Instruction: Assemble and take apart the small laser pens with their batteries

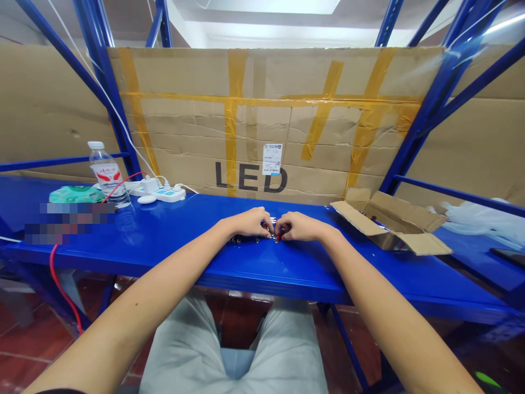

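Note:
Both hands meet over the middle of the blue table (287, 269), their fingertips almost touching. My left hand (251, 221) is closed in a pinch, with a small shiny metal piece (271, 235) at its fingertips. A small red piece (280, 235) sits in the closed fingers of my right hand (302, 226); its kind is too small to make out. Just behind the fingertips shows a silvery part (273, 220), partly hidden by the hands. Several tiny dark pieces (235, 239) lie on the table beside and below my left hand.
An open cardboard box (404, 219) stands at the right, beside clear plastic bags (479, 221). At the left are a water bottle (107, 172), a green packet (76, 193) and a white power strip (170, 193) with cables. A tall cardboard sheet (184, 131) closes off the back.

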`<state>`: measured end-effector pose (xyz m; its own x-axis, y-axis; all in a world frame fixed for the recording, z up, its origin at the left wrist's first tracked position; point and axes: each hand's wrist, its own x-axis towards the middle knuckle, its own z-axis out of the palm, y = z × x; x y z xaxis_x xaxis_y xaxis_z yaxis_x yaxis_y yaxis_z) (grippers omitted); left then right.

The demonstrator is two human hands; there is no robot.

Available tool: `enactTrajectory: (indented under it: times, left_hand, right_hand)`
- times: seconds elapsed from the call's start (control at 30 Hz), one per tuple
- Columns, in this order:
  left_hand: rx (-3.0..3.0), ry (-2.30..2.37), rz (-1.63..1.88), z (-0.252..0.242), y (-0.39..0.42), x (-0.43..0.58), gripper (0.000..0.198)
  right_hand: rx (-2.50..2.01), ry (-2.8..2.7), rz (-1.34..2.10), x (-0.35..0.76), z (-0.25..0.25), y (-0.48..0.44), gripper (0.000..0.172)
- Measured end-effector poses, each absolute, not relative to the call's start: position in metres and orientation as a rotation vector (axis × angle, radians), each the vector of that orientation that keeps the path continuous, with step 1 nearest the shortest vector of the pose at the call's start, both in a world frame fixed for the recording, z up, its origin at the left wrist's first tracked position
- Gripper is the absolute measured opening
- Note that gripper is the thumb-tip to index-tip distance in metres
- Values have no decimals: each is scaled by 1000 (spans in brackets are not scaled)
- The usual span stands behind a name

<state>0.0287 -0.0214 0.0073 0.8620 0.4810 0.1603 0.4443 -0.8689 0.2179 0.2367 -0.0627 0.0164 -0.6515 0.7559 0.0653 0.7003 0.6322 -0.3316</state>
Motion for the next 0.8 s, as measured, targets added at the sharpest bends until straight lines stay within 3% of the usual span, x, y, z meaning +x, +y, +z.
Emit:
enactTrajectory:
  times: [0.37,0.8]
  left_hand:
    - [2923,718,253,7,-24,32,21]
    - [2835,761,229,7,-24,32,15]
  right_hand:
    - [-1248,-2590,534,248,20,-58,16]
    - [-1317,-2408,660,252,20,-58,18]
